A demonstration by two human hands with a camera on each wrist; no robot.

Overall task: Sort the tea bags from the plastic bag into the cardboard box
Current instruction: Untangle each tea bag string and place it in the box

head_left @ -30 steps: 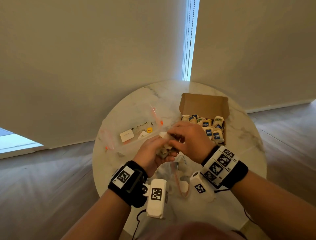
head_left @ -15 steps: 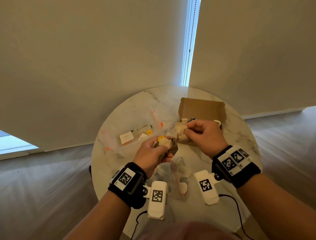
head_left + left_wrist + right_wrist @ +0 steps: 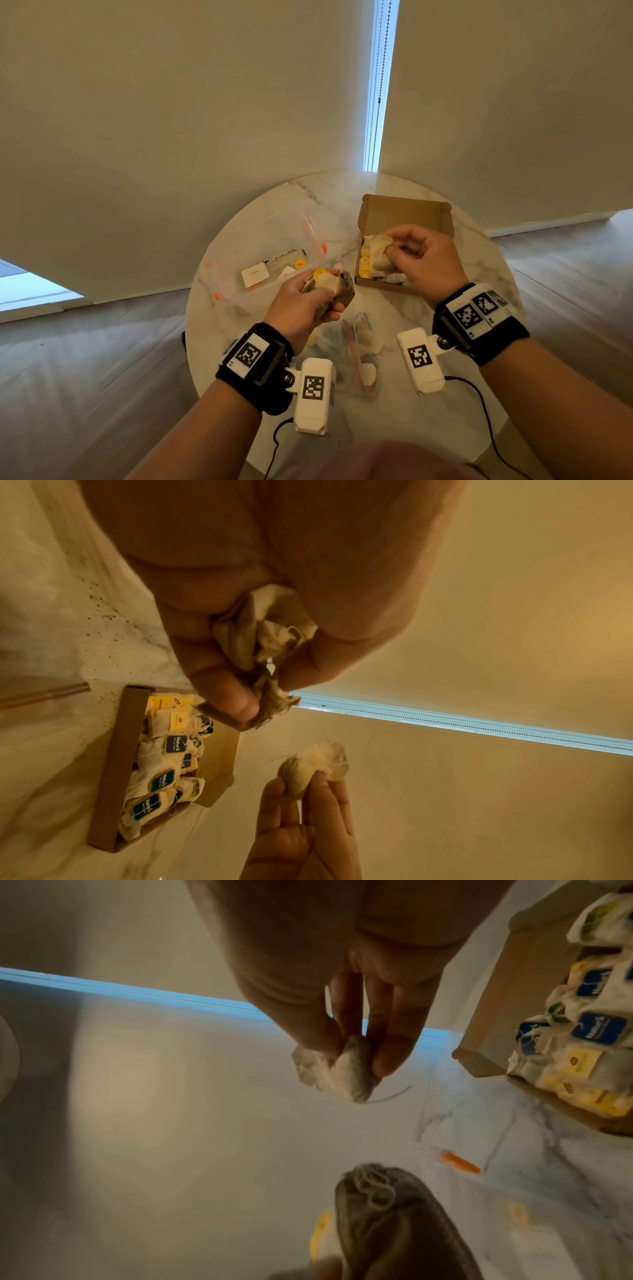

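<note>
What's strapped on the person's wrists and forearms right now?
Both forearms are bare, no sleeves. Each wrist wears a black band carrying white tags printed with black square codes. A white camera block, also code-marked, juts from each band, each trailing a thin black cable.

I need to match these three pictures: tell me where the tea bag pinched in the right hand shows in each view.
Head: tea bag right of centre, over the cardboard box's left part, pinched by the right hand.
Left wrist: low centre, right of the box.
Right wrist: centre, left of the box.
Shared landmark: the cardboard box.
</note>
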